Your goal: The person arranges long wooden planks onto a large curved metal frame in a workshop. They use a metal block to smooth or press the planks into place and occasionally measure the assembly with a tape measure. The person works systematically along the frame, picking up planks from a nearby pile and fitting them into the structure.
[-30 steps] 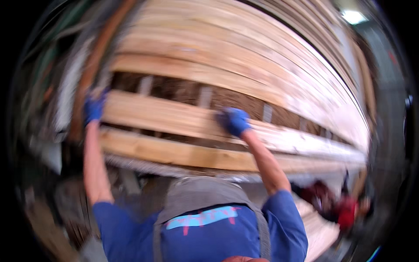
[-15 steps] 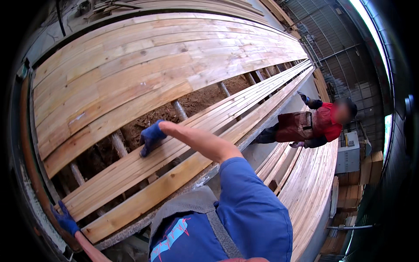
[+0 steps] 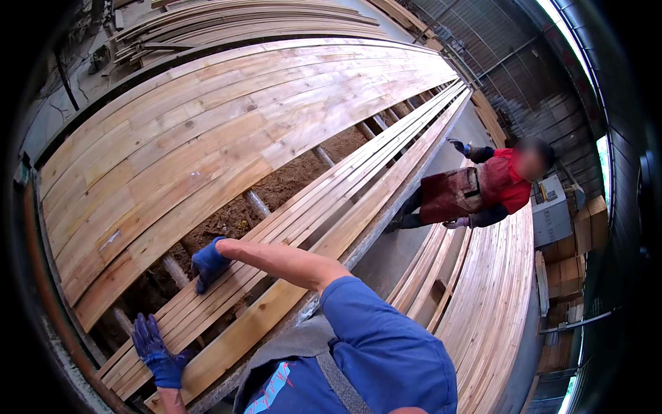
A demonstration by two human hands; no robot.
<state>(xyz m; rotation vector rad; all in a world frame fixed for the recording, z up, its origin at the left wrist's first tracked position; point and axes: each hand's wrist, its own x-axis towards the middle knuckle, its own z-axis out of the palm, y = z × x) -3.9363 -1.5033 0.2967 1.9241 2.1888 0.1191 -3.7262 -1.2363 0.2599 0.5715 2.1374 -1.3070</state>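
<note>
A bundle of long, narrow wooden strips (image 3: 329,192) lies side by side across metal rollers (image 3: 256,203). My right hand (image 3: 209,264), in a blue glove, is closed over the bundle's far edge, with its fingers curled down on that side. Near the strips' close end, my left hand (image 3: 158,350), also gloved, rests over them with its fingers stretched out. A wider plank (image 3: 252,316) runs alongside on the near side, separated from the bundle by a gap. Beyond the rollers spreads a broad layer of boards (image 3: 172,172) laid edge to edge.
Sawdust (image 3: 219,226) lies beneath the rollers. A rusty metal rail (image 3: 40,259) borders the left end. A person (image 3: 476,186) in a red apron stands across the bench, beside stacked strips (image 3: 483,310). More lumber (image 3: 255,27) lies at the back.
My left hand has moved from the strips' ends to over the strips, its fingers spreading. My right hand keeps its hold on the far edge. The view has shifted.
</note>
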